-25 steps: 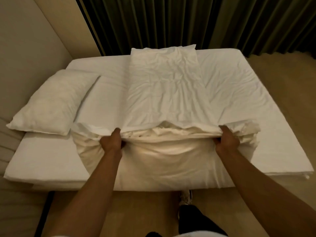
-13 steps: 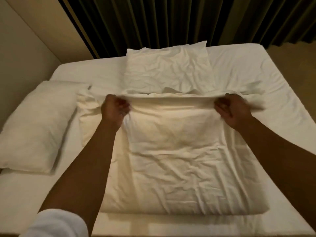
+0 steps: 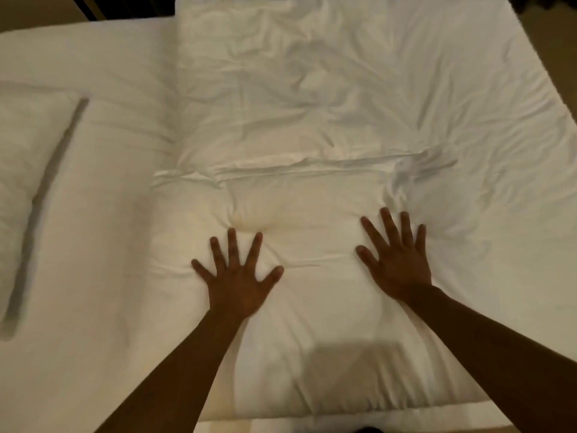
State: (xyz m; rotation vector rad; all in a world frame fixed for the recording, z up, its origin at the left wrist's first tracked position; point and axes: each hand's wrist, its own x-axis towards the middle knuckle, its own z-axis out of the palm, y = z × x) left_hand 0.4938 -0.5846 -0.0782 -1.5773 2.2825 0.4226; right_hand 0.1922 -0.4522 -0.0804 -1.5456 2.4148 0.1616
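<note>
A white folded duvet (image 3: pixel 312 214) lies lengthwise down the middle of the bed (image 3: pixel 484 151). Its near part is doubled over, with the folded edge running across at mid-frame. My left hand (image 3: pixel 237 276) lies flat on the folded part with fingers spread wide. My right hand (image 3: pixel 396 260) lies flat beside it to the right, fingers straight and spread. Both palms press down on the fabric and hold nothing.
A white pillow (image 3: pixel 25 182) lies at the left edge of the bed. Dark curtains (image 3: pixel 125 4) hang behind the far side. The mattress's near edge (image 3: pixel 343 423) runs along the bottom of the view.
Both hands have let go of the duvet edge they carried forward. They now lie flat and spread on the folded part. The view has moved closer over the bed.
</note>
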